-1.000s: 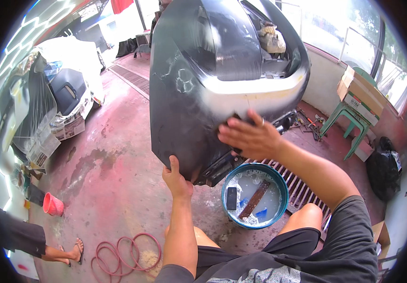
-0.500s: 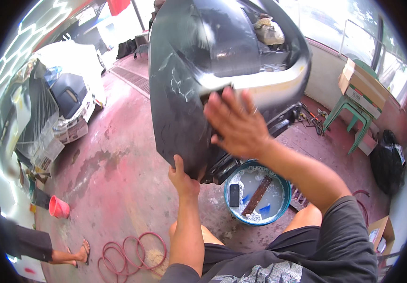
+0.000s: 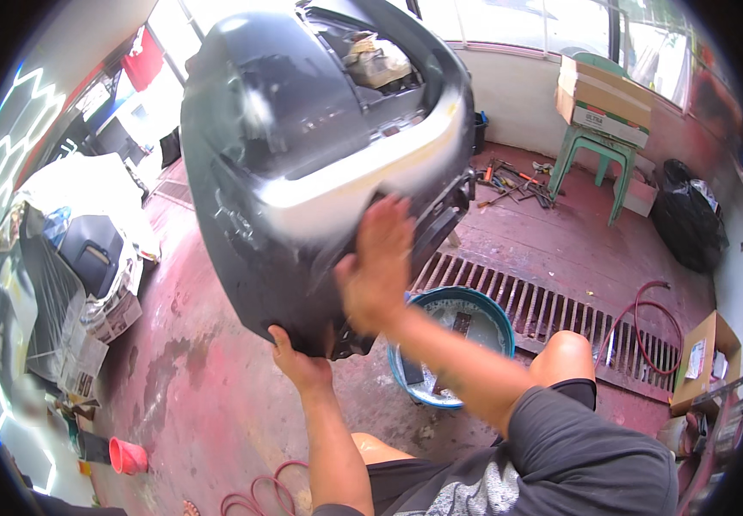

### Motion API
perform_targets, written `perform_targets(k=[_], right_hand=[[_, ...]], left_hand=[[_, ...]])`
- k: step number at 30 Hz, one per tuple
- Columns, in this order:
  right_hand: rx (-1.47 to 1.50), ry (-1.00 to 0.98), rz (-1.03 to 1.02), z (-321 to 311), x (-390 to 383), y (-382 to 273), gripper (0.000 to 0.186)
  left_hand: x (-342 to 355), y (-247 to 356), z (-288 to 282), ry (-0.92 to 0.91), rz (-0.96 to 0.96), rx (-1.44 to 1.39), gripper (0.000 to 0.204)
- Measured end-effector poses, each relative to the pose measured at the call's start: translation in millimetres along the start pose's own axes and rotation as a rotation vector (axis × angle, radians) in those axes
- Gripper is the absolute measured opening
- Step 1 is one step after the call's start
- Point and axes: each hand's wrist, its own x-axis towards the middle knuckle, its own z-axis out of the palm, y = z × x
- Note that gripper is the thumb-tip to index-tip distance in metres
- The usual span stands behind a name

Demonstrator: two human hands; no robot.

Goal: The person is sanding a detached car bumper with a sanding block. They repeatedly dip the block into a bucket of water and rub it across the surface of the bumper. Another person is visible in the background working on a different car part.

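A large dark car bumper [image 3: 242, 232] with a whitish band across it stands tilted before me. My left hand [image 3: 302, 365] grips its lower edge, thumb on the near face. Fairly flat on the surface below the whitish band lies my right hand [image 3: 377, 267], its fingers nearly together. A small dark sheet [image 3: 378, 197] shows past those fingertips; most of it is hidden. Something pale and crumpled [image 3: 376, 64] sits in the bumper's opening. Under my right forearm stands a blue-green tub [image 3: 510, 344] of cloudy water, holding a brown strip [image 3: 462, 323] and a dark block.
A floor grate [image 3: 552, 322] runs right of the tub. Scattered tools [image 3: 513, 182], a green stool [image 3: 621, 159] with a carton [image 3: 604, 103], and a black bag [image 3: 685, 206] lie beyond. Red hose coils [image 3: 255, 499] and a red bucket [image 3: 128, 456] are on the left.
The view has swung right, so the bumper appears farther left. My right hand has moved rightward along the bumper below the whitish band, its fingers closer together. My left hand keeps its grip.
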Motion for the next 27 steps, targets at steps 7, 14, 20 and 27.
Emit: perform_targets(k=[7,14,20,27], right_hand=[[-0.040,0.085,0.236,7,21,23,0.085],[0.110,-0.083,0.241,19,-39,-71,0.094],[0.132,0.142,0.550,1,63,47,0.078],[0.071,0.105,0.566,-7,50,24,0.076]], left_hand=[[0,4,-8,-0.059,-0.009,0.046,0.079],[8,-4,-18,-0.185,-0.169,-0.159,0.083],[2,10,-8,-0.023,-0.004,0.033,0.079],[4,4,-10,0.042,-0.011,0.037,0.080]])
